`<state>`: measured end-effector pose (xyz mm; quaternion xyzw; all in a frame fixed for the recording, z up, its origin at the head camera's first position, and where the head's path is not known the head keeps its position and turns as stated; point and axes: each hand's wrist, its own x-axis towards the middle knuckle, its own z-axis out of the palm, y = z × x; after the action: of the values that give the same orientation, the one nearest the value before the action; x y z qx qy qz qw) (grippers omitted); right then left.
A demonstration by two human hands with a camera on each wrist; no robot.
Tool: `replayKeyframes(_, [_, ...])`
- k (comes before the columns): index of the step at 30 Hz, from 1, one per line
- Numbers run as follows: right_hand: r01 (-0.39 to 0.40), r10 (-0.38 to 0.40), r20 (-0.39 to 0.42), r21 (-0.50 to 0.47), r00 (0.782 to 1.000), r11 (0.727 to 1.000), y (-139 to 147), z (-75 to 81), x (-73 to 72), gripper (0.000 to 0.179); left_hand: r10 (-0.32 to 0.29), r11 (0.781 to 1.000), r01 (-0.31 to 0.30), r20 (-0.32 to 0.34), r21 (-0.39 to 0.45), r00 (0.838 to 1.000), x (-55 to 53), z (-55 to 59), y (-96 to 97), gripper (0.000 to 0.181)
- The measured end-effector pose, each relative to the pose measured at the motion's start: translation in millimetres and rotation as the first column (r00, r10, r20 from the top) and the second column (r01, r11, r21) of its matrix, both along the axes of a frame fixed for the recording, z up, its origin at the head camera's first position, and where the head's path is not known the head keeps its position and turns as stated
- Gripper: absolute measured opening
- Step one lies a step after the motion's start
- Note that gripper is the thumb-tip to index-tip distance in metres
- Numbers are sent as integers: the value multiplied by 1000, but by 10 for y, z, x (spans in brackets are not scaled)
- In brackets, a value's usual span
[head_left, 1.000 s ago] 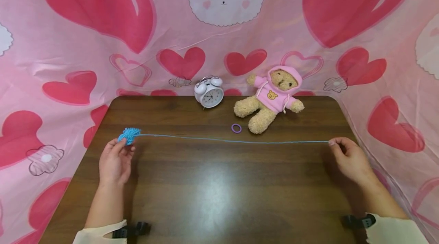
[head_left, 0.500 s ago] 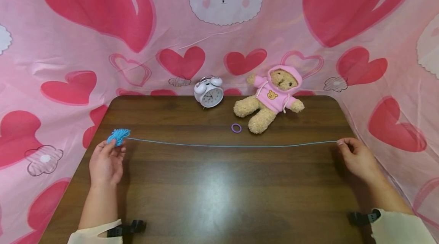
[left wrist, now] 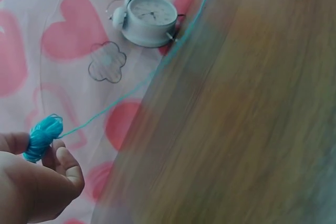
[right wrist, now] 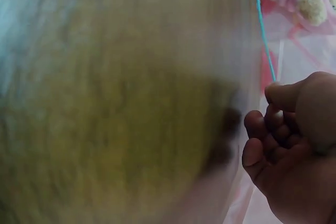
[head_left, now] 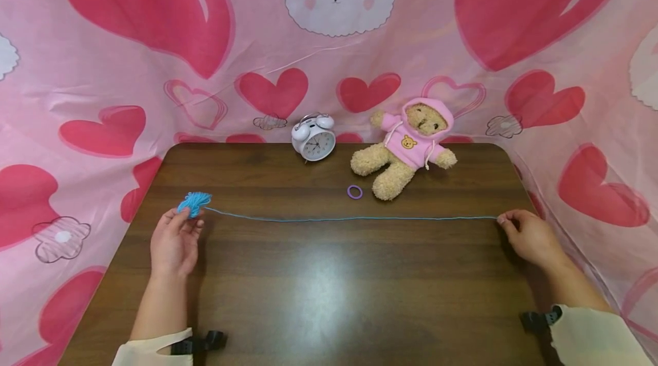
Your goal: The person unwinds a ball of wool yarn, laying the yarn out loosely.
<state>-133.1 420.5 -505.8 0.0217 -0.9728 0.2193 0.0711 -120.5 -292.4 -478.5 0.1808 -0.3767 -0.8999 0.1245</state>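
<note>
A small bundle of blue yarn [head_left: 194, 204] is held between the thumb and fingers of my left hand [head_left: 175, 243], over the left side of the table. From it a single blue strand [head_left: 329, 219] runs across to the right, sagging slightly near the bundle. My right hand [head_left: 532, 237] pinches the strand's far end between thumb and fingertip, by the table's right edge. In the left wrist view the wound bundle [left wrist: 43, 137] shows between thumb and fingers. The right wrist view shows the strand [right wrist: 264, 30] reaching the thumb tip, with the other fingers curled loosely.
A purple ring [head_left: 354, 192] lies on the brown table [head_left: 257, 274], just beyond the strand. Farther back stand a white alarm clock [head_left: 315, 139] and a teddy bear [head_left: 411, 146] in a pink hoodie. Pink heart-patterned cloth [head_left: 247, 23] hangs behind and at both sides.
My left hand moves outward to the left, then back right with the bundle. My right hand goes right, then slightly back left. The strand stays stretched between them and hangs a little lower.
</note>
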Motion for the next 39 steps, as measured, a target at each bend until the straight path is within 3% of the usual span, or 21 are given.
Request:
replayKeyframes(6, [-52, 53, -31, 57, 998, 997, -15, -15, -15, 12, -47, 999, 47, 10, -7, 999, 0, -5, 97, 15])
replayKeyframes(14, [-101, 105, -45, 83, 993, 991, -20, 21, -4, 13, -80, 996, 81, 18, -41, 997, 5, 11, 218, 16])
replayKeyframes(21, [-96, 100, -51, 71, 994, 993, -54, 44, 10, 15, -77, 994, 79, 32, -70, 997, 6, 19, 288, 16])
replayKeyframes(27, [-86, 88, -42, 48, 995, 995, -153, 85, 12, 17, -87, 991, 87, 0, -103, 996, -1, 9, 350, 12])
replayKeyframes(33, [-98, 98, -40, 1, 994, 995, -336, 179, 10, 20, -104, 987, 102, -8, -127, 995, -3, 23, 424, 12])
replayKeyframes(39, [-146, 143, -91, -25, 986, 989, -589, 232, -8, 19, -125, 981, 124, 4, -151, 992, -17, 34, 495, 13])
